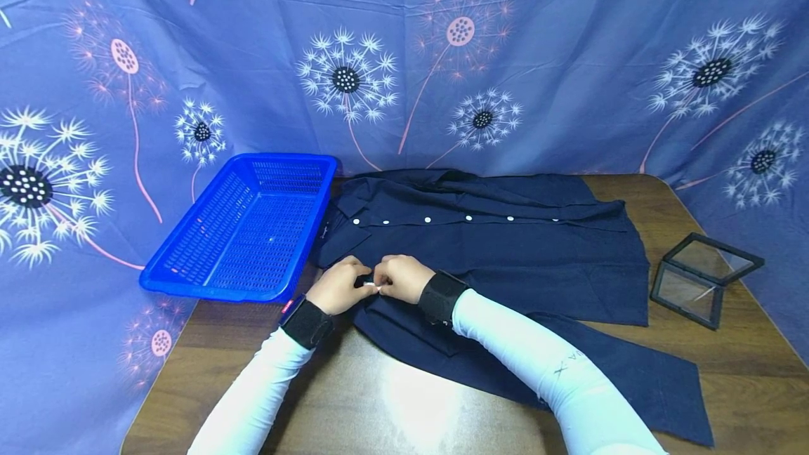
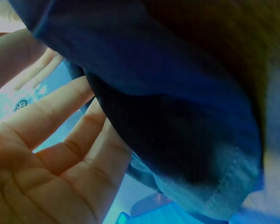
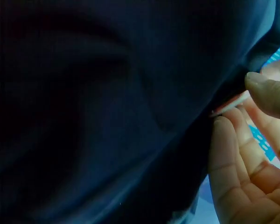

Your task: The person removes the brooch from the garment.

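A navy button-up shirt [image 1: 537, 265] lies spread on the table, its white buttons in a row and its collar toward the left. My left hand [image 1: 341, 285] pinches the cloth near the shoulder. Beside it my right hand [image 1: 403, 278] is bent inward, thumb and fingertips around a small white strip [image 1: 371, 285]. The two hands' fingertips almost meet there. In the right wrist view the strip [image 3: 231, 105] shows white with a reddish edge, along the cloth's edge between fingers. In the left wrist view fingers [image 2: 74, 135] lie against a raised fold of navy cloth [image 2: 177, 116].
A blue plastic basket [image 1: 152, 274] stands at the left, close to the collar. On the right of the wooden table [image 1: 758, 371] is a black-framed hinged stand [image 1: 689, 293] with clear panels. A blue dandelion-print curtain [image 1: 392, 146] hangs behind the table.
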Available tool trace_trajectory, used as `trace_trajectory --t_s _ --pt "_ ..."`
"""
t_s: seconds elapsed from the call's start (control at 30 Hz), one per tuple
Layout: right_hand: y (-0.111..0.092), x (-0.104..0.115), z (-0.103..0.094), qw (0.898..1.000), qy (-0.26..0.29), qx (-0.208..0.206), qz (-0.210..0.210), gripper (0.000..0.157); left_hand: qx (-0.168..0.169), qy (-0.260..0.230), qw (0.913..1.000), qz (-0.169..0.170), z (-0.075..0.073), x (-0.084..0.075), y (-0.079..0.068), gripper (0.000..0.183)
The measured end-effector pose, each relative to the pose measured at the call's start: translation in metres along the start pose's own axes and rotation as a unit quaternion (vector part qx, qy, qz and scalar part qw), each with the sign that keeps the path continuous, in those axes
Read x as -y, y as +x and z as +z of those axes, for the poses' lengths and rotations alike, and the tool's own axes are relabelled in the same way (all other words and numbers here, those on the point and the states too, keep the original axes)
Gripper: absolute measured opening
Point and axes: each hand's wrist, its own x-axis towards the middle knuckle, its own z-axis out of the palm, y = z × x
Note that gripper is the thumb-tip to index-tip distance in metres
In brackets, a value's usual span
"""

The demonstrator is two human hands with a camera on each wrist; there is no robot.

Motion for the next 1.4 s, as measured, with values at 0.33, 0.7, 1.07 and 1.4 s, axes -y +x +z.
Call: trace_trajectory --t_s 0.33,0.7,1.07,1.4 --pt "0.0 0.001 0.0 1.0 -0.026 0.009 0.0 0.01 -0.01 0.011 0.9998 0.015 0.004 0.001 0.001 0.035" --pt "0.0 -0.003 0.009 0.996 -0.075 0.0 -0.049 0.015 -0.016 0.027 0.9994 0.012 0.007 -0.002 0.0 0.03" --pt "-0.001 0.001 0.008 0.994 -0.089 -0.016 -0.067 0.009 -0.018 0.036 0.9992 0.007 0.01 0.001 0.002 0.032" --pt "-0.001 0.003 0.009 0.99 -0.118 -0.023 -0.079 0.004 -0.035 0.049 0.9981 0.015 0.012 0.001 0.005 0.031"
